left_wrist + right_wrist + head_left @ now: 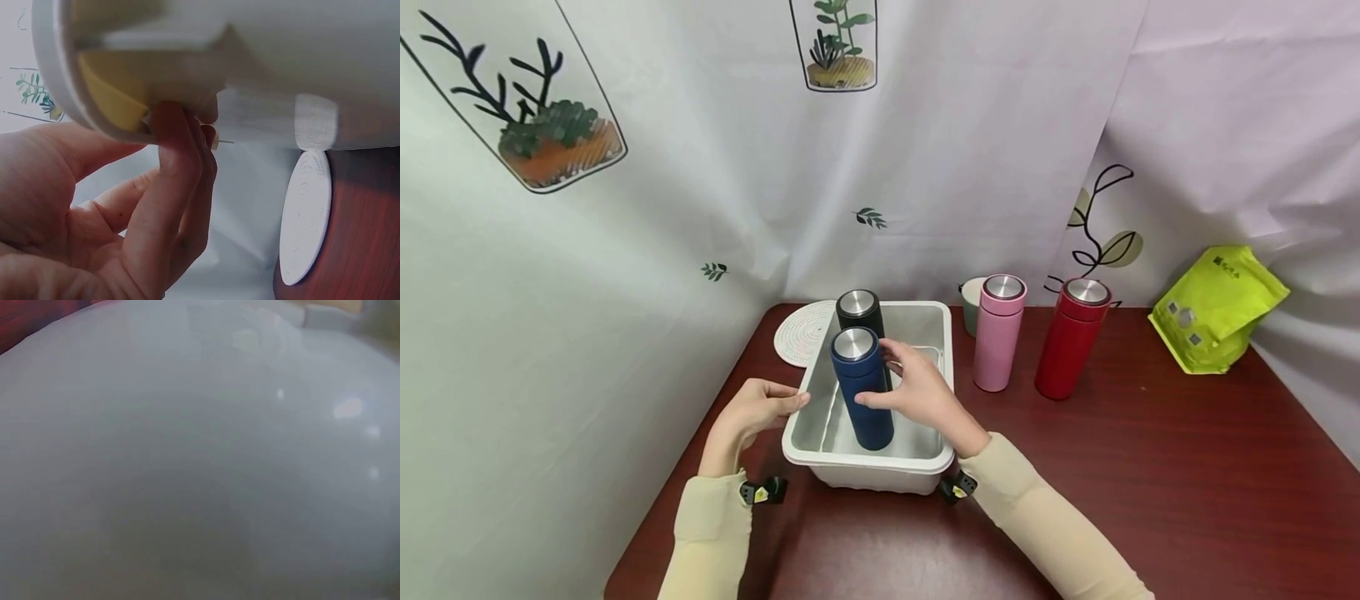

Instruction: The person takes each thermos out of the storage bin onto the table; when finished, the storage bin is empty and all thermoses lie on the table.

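Observation:
A white plastic tub (942, 333) stands on the dark red table. Inside it stand a navy flask (862, 390) with a steel cap and a black flask (860, 315) behind it. My right hand (916, 388) grips the navy flask from the right side, fingers curled round its body. My left hand (758, 407) holds the tub's left rim; in the left wrist view its fingers (181, 169) hook under the tub's rim (56, 81). The right wrist view shows only a blurred white surface of the tub (200, 456).
A pink flask (998, 332) and a red flask (1071, 337) stand right of the tub, with a pale cup (972, 302) behind. A round white coaster (801, 332) lies at the back left. A green pouch (1216, 307) leans at the far right. Curtains close off the back.

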Motion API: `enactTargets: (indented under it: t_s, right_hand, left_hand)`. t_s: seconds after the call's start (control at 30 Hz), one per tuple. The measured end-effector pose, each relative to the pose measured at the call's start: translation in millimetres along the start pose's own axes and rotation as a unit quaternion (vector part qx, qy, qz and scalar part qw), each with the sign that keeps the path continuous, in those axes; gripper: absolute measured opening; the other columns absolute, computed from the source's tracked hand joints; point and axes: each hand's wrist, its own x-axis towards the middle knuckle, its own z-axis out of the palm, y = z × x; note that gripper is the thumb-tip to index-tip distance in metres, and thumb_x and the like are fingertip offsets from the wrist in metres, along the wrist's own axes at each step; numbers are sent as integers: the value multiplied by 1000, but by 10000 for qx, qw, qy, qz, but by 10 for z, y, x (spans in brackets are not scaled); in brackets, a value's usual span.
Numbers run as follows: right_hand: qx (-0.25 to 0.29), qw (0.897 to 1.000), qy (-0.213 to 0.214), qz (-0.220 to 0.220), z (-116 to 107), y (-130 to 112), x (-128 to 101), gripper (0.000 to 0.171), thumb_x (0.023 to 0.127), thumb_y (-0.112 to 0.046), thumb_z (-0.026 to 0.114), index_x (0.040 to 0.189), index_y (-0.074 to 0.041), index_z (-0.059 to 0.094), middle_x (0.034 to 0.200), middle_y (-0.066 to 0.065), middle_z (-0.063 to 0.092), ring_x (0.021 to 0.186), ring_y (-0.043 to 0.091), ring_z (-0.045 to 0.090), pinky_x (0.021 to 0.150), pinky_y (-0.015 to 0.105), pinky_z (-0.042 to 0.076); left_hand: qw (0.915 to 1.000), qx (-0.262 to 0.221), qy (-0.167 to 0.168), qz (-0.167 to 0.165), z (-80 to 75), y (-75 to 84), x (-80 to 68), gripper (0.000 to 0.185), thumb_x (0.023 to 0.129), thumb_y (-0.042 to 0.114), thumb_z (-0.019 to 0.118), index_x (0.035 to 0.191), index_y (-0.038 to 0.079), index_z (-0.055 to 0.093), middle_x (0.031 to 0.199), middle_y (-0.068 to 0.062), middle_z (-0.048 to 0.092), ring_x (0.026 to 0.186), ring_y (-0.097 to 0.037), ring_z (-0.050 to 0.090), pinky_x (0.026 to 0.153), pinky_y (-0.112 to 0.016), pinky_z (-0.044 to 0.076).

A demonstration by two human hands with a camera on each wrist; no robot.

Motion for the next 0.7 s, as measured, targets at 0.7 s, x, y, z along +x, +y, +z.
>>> enactTargets:
  t_s: [0.7]
  right_hand:
    - [-709, 9960, -508, 184, 54, 12, 77, 72, 77, -35, 84, 133, -5, 52, 121, 10, 66, 109, 25, 65, 92, 39, 55]
  left_hand:
    - [9999, 87, -17, 82, -6, -15, -2, 43, 92, 16, 68, 120, -17, 60, 113, -26, 67, 98, -26, 67, 88, -48, 56]
